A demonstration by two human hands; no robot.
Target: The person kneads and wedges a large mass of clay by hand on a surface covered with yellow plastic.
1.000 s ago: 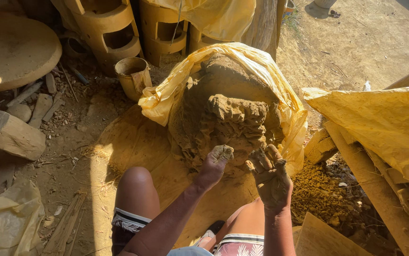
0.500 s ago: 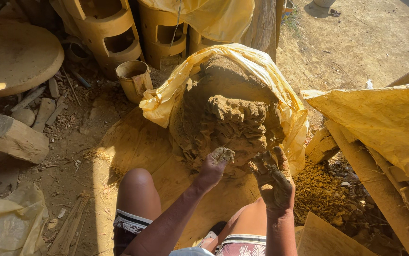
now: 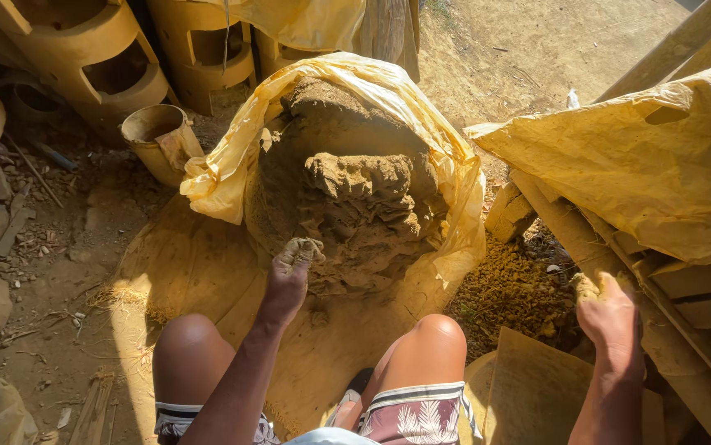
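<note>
A clay pot [image 3: 153, 140] stands at left on the dirt floor beside the yellow plastic sheet [image 3: 232, 177] wrapping the clay mound [image 3: 347, 198] ahead of my knees. My left hand [image 3: 289, 272] presses the mound's near face, fingers curled on a bit of clay. My right hand [image 3: 611, 313], mud-caked and loosely spread, rests on wooden planks [image 3: 660, 321] well apart.

Both hands mud-caked — left hand [image 3: 289, 272] reaching forward, right hand [image 3: 611, 317] out sideways.
</note>
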